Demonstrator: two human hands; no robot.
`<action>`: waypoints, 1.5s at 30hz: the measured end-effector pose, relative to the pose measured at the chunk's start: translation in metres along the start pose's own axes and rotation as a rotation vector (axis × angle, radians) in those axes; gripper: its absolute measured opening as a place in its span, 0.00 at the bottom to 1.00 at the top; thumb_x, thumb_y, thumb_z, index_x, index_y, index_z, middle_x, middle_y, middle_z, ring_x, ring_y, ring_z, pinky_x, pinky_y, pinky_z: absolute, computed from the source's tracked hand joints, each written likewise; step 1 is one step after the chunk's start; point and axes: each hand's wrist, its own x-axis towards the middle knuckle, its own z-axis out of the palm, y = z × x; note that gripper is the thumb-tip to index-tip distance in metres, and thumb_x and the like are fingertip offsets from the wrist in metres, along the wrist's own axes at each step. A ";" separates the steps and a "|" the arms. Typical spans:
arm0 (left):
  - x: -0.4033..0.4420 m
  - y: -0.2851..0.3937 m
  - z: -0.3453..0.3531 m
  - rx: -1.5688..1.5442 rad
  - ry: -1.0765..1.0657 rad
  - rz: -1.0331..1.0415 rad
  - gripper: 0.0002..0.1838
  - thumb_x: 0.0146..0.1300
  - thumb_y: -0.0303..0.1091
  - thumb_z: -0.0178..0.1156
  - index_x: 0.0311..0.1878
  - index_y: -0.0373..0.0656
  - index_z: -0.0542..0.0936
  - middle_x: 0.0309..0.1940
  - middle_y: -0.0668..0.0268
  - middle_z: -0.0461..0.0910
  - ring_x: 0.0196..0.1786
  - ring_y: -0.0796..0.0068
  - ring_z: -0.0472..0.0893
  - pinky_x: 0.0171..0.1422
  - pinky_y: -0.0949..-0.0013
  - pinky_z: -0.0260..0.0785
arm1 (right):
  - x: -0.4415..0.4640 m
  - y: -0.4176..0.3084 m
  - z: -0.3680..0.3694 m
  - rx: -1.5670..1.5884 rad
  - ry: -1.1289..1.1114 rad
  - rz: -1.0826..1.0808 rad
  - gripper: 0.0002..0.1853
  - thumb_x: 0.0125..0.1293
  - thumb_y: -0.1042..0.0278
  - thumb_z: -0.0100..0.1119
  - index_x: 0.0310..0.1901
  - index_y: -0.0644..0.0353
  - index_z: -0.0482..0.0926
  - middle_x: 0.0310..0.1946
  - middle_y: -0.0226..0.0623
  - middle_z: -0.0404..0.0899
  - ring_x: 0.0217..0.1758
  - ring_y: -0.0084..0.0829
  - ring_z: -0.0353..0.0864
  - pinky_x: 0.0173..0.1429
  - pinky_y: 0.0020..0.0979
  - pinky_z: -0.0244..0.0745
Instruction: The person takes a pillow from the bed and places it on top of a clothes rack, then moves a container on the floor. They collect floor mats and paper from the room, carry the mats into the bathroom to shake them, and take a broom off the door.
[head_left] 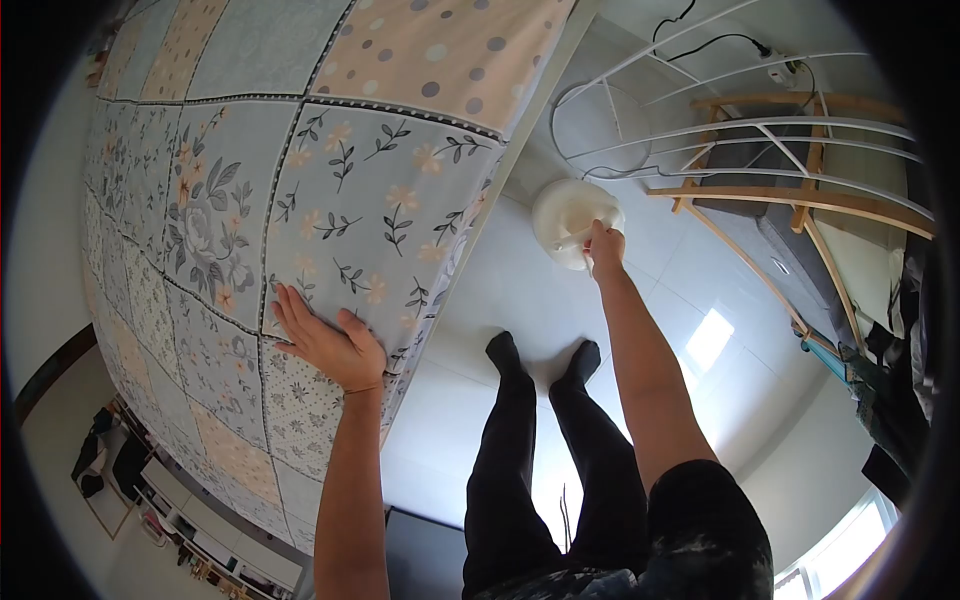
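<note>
My left hand (328, 340) lies flat with its fingers spread on the patterned bed cover (225, 215), close to the bed's edge. Out over the floor, my right hand (604, 248) is closed on a white rounded appliance (562, 215), gripping what looks like its handle or a part near its top. The appliance is beside the bed, and a thin cable runs from near it toward the rack. What exactly the right fingertips wrap round is partly hidden.
A white wire rack (745, 125) and a wooden-framed chair (800, 200) with a grey seat are on the right. Dark clothes (890, 400) hang at the far right. My feet in black socks (503, 352) are on the tiled floor (440, 430).
</note>
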 end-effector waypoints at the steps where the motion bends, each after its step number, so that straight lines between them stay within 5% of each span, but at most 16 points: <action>1: 0.000 -0.001 0.000 0.019 0.002 0.004 0.34 0.70 0.51 0.36 0.71 0.36 0.56 0.72 0.51 0.55 0.75 0.43 0.51 0.70 0.28 0.30 | 0.002 0.000 -0.009 -0.006 0.009 0.008 0.17 0.61 0.60 0.55 0.35 0.71 0.75 0.20 0.38 0.75 0.18 0.27 0.74 0.22 0.29 0.71; 7: -0.001 -0.003 0.002 0.021 -0.010 0.008 0.35 0.70 0.52 0.36 0.72 0.36 0.55 0.73 0.51 0.55 0.75 0.43 0.51 0.70 0.28 0.29 | 0.034 0.012 -0.062 -0.078 0.034 -0.025 0.19 0.60 0.60 0.55 0.38 0.73 0.76 0.22 0.40 0.76 0.20 0.28 0.75 0.22 0.29 0.73; 13: 0.000 -0.002 0.002 0.014 -0.018 0.006 0.36 0.70 0.53 0.35 0.72 0.36 0.54 0.73 0.51 0.54 0.75 0.43 0.50 0.70 0.28 0.28 | 0.055 0.015 -0.104 -0.258 0.061 -0.042 0.23 0.60 0.58 0.54 0.46 0.74 0.76 0.38 0.50 0.80 0.33 0.36 0.83 0.28 0.31 0.81; 29: 0.002 0.001 0.003 0.020 0.009 0.037 0.35 0.71 0.53 0.34 0.71 0.35 0.55 0.73 0.52 0.55 0.75 0.46 0.52 0.71 0.31 0.33 | 0.074 0.007 -0.178 -0.437 0.195 -0.086 0.22 0.59 0.59 0.53 0.47 0.73 0.74 0.33 0.50 0.80 0.25 0.36 0.81 0.27 0.35 0.75; 32: 0.002 0.001 0.003 0.034 0.000 0.025 0.35 0.71 0.53 0.34 0.71 0.35 0.55 0.72 0.52 0.56 0.75 0.46 0.52 0.72 0.32 0.33 | 0.073 0.005 -0.191 -0.485 0.187 -0.073 0.22 0.60 0.60 0.52 0.48 0.72 0.74 0.35 0.50 0.80 0.28 0.37 0.82 0.27 0.35 0.76; 34: 0.002 0.002 0.004 0.020 0.004 0.027 0.35 0.71 0.53 0.33 0.72 0.36 0.55 0.72 0.51 0.56 0.75 0.46 0.52 0.72 0.31 0.33 | 0.079 0.009 -0.204 -0.515 0.166 0.005 0.23 0.63 0.56 0.53 0.51 0.67 0.72 0.43 0.48 0.79 0.39 0.38 0.82 0.28 0.33 0.82; 45: 0.002 0.000 0.006 0.028 -0.017 -0.003 0.35 0.71 0.54 0.33 0.71 0.36 0.55 0.72 0.51 0.56 0.75 0.47 0.52 0.73 0.34 0.32 | 0.103 0.013 -0.256 -0.566 0.288 0.080 0.22 0.62 0.59 0.47 0.52 0.68 0.73 0.46 0.51 0.78 0.42 0.44 0.83 0.27 0.35 0.86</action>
